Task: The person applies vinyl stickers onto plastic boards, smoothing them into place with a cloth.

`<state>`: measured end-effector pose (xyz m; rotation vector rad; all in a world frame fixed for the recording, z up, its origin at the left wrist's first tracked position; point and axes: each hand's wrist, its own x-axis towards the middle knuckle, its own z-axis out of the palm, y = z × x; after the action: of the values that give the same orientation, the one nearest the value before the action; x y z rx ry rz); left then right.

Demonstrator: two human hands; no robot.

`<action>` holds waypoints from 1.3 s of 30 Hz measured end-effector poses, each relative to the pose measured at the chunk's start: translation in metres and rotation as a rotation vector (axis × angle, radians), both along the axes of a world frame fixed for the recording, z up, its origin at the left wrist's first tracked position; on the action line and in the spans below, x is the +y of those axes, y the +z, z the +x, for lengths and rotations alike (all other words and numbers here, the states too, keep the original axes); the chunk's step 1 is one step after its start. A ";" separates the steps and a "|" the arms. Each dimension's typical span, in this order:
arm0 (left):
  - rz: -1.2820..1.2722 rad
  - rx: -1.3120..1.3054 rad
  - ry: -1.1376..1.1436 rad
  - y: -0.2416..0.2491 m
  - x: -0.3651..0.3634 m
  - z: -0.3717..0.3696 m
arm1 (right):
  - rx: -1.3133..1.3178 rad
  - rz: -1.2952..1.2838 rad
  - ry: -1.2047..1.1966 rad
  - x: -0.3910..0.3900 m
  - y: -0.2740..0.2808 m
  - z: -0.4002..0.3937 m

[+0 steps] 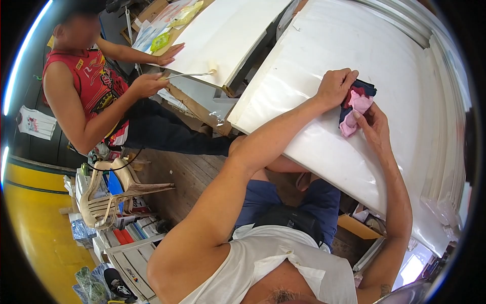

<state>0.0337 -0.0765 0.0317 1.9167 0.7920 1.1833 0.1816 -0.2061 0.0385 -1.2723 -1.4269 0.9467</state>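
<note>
A small bundle of cloth (359,104), with pink, dark red and navy parts, is held over the white plastic-covered surface (304,76). My left hand (336,87) is closed on its upper left edge, fingers bent over the dark part. On the lower right side, my right hand (374,125) pinches the pink part between thumb and fingers. Both hands are close together, with the cloth between them. Part of the bundle is hidden behind my fingers.
At the left a person in a red sleeveless shirt (96,81) holds a small roller (212,67) over a white board (223,30). A plastic chair (101,202) and a shelf with books (136,230) stand lower left. Clear sheeting lines the far right edge.
</note>
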 end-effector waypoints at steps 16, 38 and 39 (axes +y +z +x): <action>-0.029 -0.026 -0.017 0.001 -0.002 0.000 | 0.010 -0.006 0.000 0.001 -0.005 0.003; -0.042 -0.007 -0.024 0.002 -0.002 -0.001 | 0.005 -0.031 -0.012 0.002 -0.006 0.005; -0.043 -0.003 -0.025 0.002 -0.002 -0.001 | 0.003 -0.028 -0.012 0.002 -0.006 0.004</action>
<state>0.0323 -0.0786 0.0338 1.8842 0.7835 1.1449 0.1861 -0.2043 0.0322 -1.2983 -1.4068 0.9634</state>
